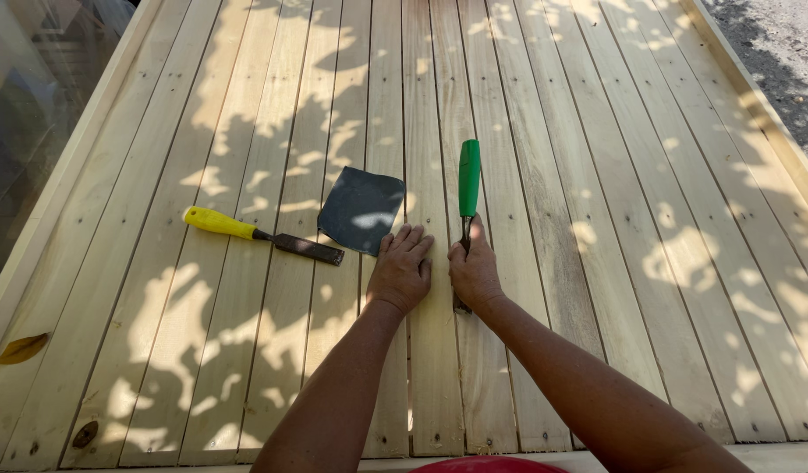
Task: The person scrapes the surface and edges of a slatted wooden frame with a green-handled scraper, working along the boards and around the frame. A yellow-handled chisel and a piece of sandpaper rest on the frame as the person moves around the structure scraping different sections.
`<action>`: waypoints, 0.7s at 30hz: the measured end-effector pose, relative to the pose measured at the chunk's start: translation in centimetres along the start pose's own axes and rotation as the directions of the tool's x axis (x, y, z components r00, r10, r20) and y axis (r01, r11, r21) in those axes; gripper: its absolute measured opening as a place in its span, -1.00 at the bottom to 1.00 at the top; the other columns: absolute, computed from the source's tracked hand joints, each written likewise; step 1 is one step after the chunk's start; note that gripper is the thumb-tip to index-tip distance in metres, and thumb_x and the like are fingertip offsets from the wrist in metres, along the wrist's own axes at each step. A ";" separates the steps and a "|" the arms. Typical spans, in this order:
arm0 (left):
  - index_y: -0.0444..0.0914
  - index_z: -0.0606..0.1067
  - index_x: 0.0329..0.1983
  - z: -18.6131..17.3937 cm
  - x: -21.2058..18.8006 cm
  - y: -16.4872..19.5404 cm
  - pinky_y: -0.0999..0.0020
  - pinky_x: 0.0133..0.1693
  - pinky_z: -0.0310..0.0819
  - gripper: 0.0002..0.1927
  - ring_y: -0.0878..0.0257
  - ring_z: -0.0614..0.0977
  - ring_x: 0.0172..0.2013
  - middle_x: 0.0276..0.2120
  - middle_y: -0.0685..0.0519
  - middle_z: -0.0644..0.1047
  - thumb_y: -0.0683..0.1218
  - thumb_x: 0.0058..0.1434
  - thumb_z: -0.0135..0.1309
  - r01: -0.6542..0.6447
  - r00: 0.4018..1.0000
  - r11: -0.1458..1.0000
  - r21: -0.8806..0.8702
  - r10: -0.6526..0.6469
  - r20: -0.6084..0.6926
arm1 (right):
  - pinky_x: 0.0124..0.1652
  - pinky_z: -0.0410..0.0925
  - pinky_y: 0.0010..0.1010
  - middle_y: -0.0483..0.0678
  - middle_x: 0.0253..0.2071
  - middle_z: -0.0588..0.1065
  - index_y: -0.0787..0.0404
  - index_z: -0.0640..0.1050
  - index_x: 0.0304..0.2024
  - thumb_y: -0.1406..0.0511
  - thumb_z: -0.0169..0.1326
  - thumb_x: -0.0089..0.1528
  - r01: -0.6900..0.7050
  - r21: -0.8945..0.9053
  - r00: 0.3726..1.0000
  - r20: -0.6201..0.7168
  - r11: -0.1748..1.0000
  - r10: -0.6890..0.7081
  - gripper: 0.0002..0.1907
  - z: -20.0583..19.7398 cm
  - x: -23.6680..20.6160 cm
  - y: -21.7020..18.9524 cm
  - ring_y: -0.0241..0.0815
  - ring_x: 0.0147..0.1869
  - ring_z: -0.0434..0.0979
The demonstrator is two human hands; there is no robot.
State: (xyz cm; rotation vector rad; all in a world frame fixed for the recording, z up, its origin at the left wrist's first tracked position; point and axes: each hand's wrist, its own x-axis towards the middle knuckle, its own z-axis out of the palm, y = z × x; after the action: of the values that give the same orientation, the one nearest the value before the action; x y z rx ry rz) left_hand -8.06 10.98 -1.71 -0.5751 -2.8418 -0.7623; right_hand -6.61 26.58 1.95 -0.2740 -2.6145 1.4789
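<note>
Chisel (468,188), green-handled, flat on planks (597,219)

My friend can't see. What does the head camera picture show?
Two hands press on a pale wooden plank panel: the left hand lies flat, the right hand rests on a green-handled chisel. A yellow-handled chisel and a dark sandpaper sheet lie to the left.

A yellow-handled chisel (262,234) beside dark sandpaper (360,208), perhaps touching.

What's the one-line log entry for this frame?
left hand: flat on plank panel | right hand: on green-handled chisel | beside: dark sandpaper sheet, yellow-handled chisel
</note>
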 end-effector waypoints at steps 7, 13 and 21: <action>-0.10 0.43 0.32 0.0 -0.1 -0.1 0.05 0.45 -0.11 -0.53 0.12 0.20 0.45 0.41 0.03 0.32 -0.03 0.33 -0.05 0.005 1.000 1.000 -0.004 -0.005 0.000 | -0.18 0.47 -0.26 0.06 -0.31 0.54 0.15 -0.02 0.54 0.36 -0.11 0.34 -0.063 0.063 0.997 0.039 0.996 0.061 -0.26 0.2 -0.4 0.1 -0.17 -0.29 0.55; -0.11 0.44 0.31 0.2 -0.1 -0.3 0.05 0.44 -0.09 -0.53 0.11 0.21 0.45 0.40 0.02 0.33 -0.04 0.32 -0.04 -0.023 0.999 1.000 -0.004 0.023 -0.043 | -0.17 0.45 -0.28 0.05 -0.34 0.53 0.28 0.07 0.50 0.38 -0.07 0.35 0.130 0.001 0.988 -0.084 0.991 -0.130 -0.32 0.1 2.0 0.2 -0.18 -0.29 0.55; -0.13 0.46 0.28 0.3 -0.3 -0.2 0.04 0.43 -0.08 -0.53 0.10 0.23 0.44 0.39 0.01 0.35 -0.05 0.29 -0.02 -0.029 0.998 0.999 -0.018 0.028 -0.058 | -0.43 0.42 -0.39 -0.06 -0.43 0.47 0.22 -0.03 0.53 0.41 -0.16 0.31 -0.078 0.314 0.997 0.029 0.946 0.072 -0.26 -0.4 3.9 -0.5 -0.32 -0.48 0.43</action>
State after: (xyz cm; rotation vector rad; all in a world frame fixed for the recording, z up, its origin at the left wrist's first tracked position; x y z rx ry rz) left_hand -7.92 10.84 -2.09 -0.5851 -2.7709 -0.7881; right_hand -10.34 27.53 2.63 -0.3295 -2.3521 1.8995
